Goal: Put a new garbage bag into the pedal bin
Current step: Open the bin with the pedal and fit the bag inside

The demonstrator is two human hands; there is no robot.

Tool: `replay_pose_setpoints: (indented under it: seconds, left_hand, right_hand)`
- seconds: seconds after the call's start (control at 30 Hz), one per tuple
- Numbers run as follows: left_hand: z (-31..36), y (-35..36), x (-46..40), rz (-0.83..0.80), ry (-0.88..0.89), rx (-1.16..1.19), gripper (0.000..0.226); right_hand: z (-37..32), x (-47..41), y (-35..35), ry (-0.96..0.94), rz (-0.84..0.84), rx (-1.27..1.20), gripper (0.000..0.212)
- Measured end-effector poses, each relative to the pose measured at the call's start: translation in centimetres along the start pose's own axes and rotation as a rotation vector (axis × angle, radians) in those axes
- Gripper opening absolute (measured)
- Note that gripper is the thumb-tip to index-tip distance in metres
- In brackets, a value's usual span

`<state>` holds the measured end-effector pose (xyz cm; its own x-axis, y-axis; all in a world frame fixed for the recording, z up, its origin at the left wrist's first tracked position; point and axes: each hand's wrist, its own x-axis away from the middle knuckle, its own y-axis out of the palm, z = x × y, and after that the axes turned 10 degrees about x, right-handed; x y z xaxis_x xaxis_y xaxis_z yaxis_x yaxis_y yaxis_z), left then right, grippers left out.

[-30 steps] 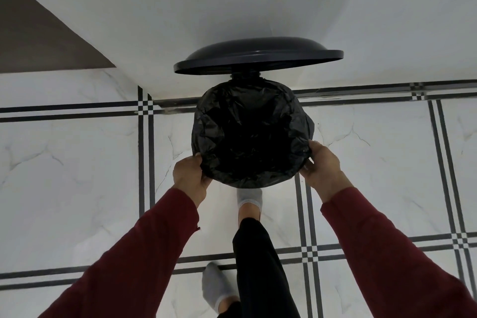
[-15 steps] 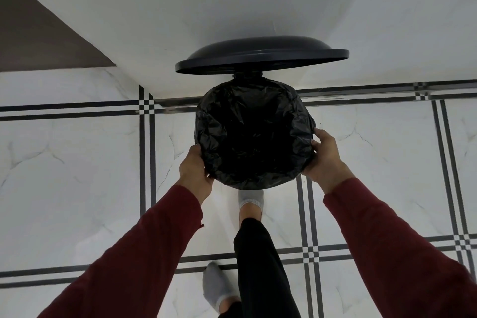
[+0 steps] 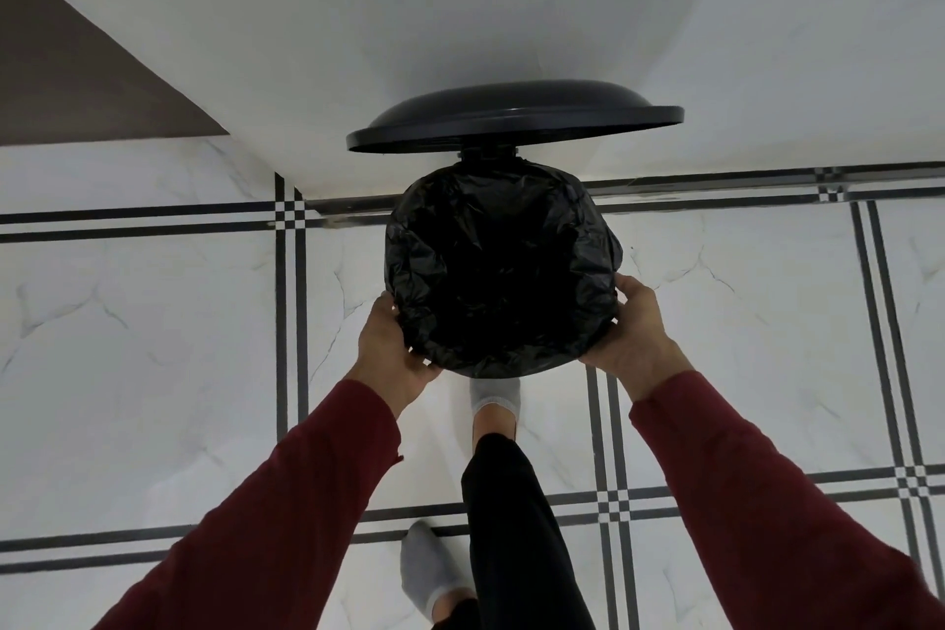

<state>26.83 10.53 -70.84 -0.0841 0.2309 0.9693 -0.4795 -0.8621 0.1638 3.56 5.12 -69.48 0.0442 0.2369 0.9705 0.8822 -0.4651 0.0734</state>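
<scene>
My left hand (image 3: pixel 391 353) and right hand (image 3: pixel 634 330) clasp opposite sides of the bin (image 3: pixel 611 320), fingers curled onto the black bag (image 3: pixel 498 271) stretched over its rim between them. Beyond, the lid (image 3: pixel 511 120) stands raised.

The black garbage bag (image 3: pixel 501 266) sits down inside the pedal bin, crinkled and glossy, its mouth spread open and folded out over the round rim so the bin's body is completely wrapped. Above it the dark grey lid (image 3: pixel 514 120) stands raised on its rear hinge, tipped up against the white wall, dome side facing away.
</scene>
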Motion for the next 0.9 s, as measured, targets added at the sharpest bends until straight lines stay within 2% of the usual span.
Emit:
replay_pose_setpoints:
  seconds: [0.17,0.27,0.37,0.43,0.57,0.67,0.7,0.83,0.9]
  left_hand:
    - [-0.3,-0.1,-0.3,0.012,0.015,0.021,0.027]
    - [-0.1,0.1,-0.4,0.090,0.049,-0.024,0.022]
    - [0.2,0.2,-0.6,0.093,0.079,-0.030,0.014]
    - [0.2,0.0,-0.7,0.096,0.105,-0.027,0.017]
    - [0.2,0.0,-0.5,0.050,0.153,-0.118,0.041]
    - [0.3,0.2,-0.4,0.029,0.159,-0.137,0.042]
    - [0.4,0.2,-0.4,0.033,0.162,-0.134,0.040]
    - [0.7,0.1,-0.3,0.015,0.156,-0.144,0.036]
    - [0.9,0.2,-0.2,-0.009,0.153,-0.149,0.040]
  right_hand:
    - [0.6,-0.5,-0.3,-0.050,0.032,-0.041,0.032]
    - [0.6,-1.0,-1.3,-0.007,0.088,-0.019,0.029]
    - [0.8,-1.0,-2.0,0.034,0.122,0.021,0.023]
    - [0.8,-0.7,-1.7,0.014,0.106,0.042,0.026]
    - [1.0,-0.1,-0.5,-0.016,0.054,0.052,0.040]
    - [1.2,-0.3,0.4,-0.033,-0.046,-0.020,0.058]
    - [1.3,-0.5,0.6,-0.034,-0.034,-0.033,0.060]
    - [1.3,-0.6,0.3,0.002,0.028,-0.055,0.059]
    - [1.1,-0.1,0.2,-0.002,0.067,-0.007,0.050]
